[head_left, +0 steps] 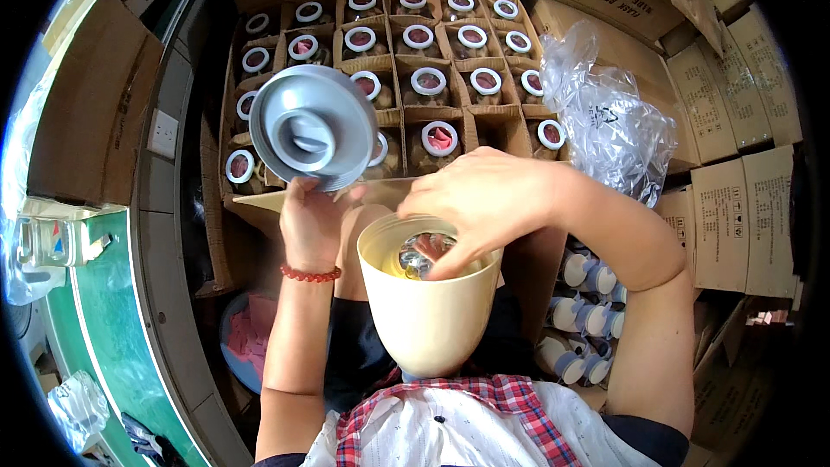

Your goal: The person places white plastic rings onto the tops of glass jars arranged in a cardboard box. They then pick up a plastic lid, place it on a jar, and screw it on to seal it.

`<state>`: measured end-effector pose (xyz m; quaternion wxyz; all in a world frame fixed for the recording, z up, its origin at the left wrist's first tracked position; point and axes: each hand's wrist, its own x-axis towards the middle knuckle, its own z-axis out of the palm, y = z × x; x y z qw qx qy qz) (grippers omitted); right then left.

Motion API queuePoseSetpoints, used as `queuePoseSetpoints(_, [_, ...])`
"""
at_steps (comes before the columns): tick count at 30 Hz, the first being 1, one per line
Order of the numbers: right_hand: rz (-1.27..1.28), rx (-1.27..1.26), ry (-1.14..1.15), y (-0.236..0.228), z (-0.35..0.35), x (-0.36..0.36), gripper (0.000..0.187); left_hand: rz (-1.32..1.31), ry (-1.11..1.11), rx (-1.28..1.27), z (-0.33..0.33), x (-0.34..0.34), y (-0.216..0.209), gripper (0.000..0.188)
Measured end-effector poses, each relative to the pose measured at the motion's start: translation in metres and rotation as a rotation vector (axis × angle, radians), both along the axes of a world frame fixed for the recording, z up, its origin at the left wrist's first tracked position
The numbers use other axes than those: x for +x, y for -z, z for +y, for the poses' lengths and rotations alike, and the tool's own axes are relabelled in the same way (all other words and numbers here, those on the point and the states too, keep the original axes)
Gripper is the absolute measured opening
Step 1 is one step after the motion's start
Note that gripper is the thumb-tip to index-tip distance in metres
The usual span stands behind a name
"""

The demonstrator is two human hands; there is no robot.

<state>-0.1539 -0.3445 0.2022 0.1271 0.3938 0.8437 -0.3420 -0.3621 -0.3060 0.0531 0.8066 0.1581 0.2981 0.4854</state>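
My left hand (311, 229) grips the edge of a round grey plastic flask part (347, 117) with a raised ring at its centre. It is lifted over the near left of the partitioned carton. A cream flask body (428, 320), wide mouth up, stands in front of my lap. Across its mouth reaches my right hand (493, 195), thumb and fingers bent down inside the rim. They close on a shiny silvery glass liner (413, 266) within; most of the liner and the fingertips are hidden by the cream wall.
Ahead, a carton (484, 134) holds several white-ringed glass liners between cardboard dividers. Clear plastic bags (618, 117) lie at its right. White and grey handled parts (584, 320) are stacked beside my right thigh. A blue tub (233, 355) with pink pieces sits left, by a green surface (117, 285).
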Motion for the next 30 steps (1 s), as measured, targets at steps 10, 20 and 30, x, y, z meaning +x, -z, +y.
queuePoseSetpoints(10, [-0.079, 0.126, 0.148, 0.024, -0.014, -0.009, 0.059, 0.174, -0.053, 0.202, -0.001, 0.002, -0.022, 0.034])
queuePoseSetpoints(20, [0.211, -0.168, 0.128, 0.021, -0.004, 0.024, 0.049, 0.158, -0.063, 0.234, -0.002, 0.002, -0.026, 0.044])
queuePoseSetpoints(30, [0.207, -0.067, 0.182, 0.034, -0.019, 0.018, 0.051, 0.175, -0.065, 0.353, -0.009, 0.012, -0.032, 0.037])
